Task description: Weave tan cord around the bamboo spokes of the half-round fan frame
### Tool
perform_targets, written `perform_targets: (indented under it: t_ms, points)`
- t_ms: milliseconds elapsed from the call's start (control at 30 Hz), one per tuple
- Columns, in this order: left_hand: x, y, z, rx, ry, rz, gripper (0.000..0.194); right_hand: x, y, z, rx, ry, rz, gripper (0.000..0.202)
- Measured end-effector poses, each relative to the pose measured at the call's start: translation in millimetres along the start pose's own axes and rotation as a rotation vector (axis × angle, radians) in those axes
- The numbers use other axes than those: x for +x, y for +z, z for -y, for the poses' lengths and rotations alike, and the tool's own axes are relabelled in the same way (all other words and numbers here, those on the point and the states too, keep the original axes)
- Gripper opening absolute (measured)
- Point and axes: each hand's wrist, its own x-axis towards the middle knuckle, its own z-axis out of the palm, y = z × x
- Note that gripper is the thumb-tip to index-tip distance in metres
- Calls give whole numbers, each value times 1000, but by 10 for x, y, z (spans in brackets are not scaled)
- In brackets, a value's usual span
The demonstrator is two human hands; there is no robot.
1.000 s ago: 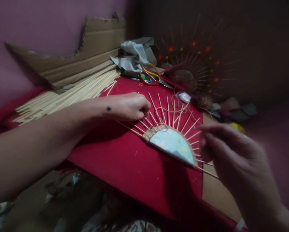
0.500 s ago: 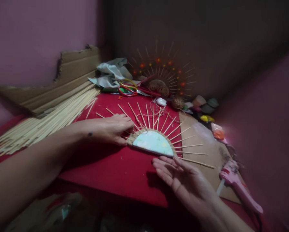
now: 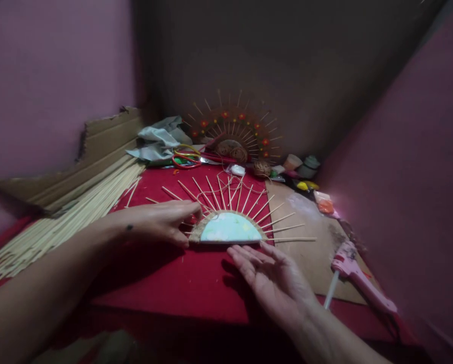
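A half-round piece [image 3: 232,227] with pale blue patterned cloth lies on the red cloth. Twine is woven in a band [image 3: 196,233] around its curved edge, and thin wooden sticks [image 3: 262,205] fan out from it. My left hand [image 3: 169,221] is closed at its left end, thumb low by the corner and fingers curled over the sticks there; the fingertips are partly hidden. Palm up with fingers stretched, my right hand [image 3: 277,280] lies below the straight edge, one fingertip at the right corner. Loose twine [image 3: 211,192] curls over the upper sticks.
Many loose sticks [image 3: 75,215] lie left beside cardboard [image 3: 110,136]. Scissors [image 3: 186,157], crumpled cloth [image 3: 160,136] and a finished stick sunburst with orange flowers [image 3: 241,117] are behind. A pink glue gun [image 3: 359,278] rests at the right by a brown board [image 3: 298,258].
My view has tilted and shifted, so the half-round piece's straight edge now looks level. Both hands keep nearly the same places around it.
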Motion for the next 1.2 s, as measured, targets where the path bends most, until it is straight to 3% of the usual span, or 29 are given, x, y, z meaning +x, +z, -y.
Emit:
perform_targets:
  t_ms: [200, 333, 500, 667, 800, 900, 1000, 1133, 1200]
  points:
    - [-154, -84, -125, -45, 64, -15, 30, 129, -3, -16, -58, 78, 136, 23]
    - [-250, -57, -187, -73, 62, -5, 30, 195, 57, -33, -144, 87, 129, 13]
    - [-338, 27, -204, -68, 99, -105, 28, 102, 115, 1, -257, -14, 197, 9]
    - [-391, -152, -235, -4, 51, -256, 28, 136, 129, 193, -308, -124, 313, 13]
    - [-279, -336, -216, 18, -32, -522, 25, 275, 136, 402, -321, -167, 414, 14]
    - [-118, -396, -246, -51, -37, -649, 22, 356, 153, 533, -339, -190, 433, 19]
    - [40, -404, -378, -103, -29, -703, 20, 406, 169, 607, -337, -216, 432, 19]
    - [208, -408, -582, -105, -22, -675, 21, 469, 133, 624, -315, -258, 483, 23]
    - [280, -433, -612, -47, -90, -769, 20, 497, 95, 623, -304, -258, 512, 22]
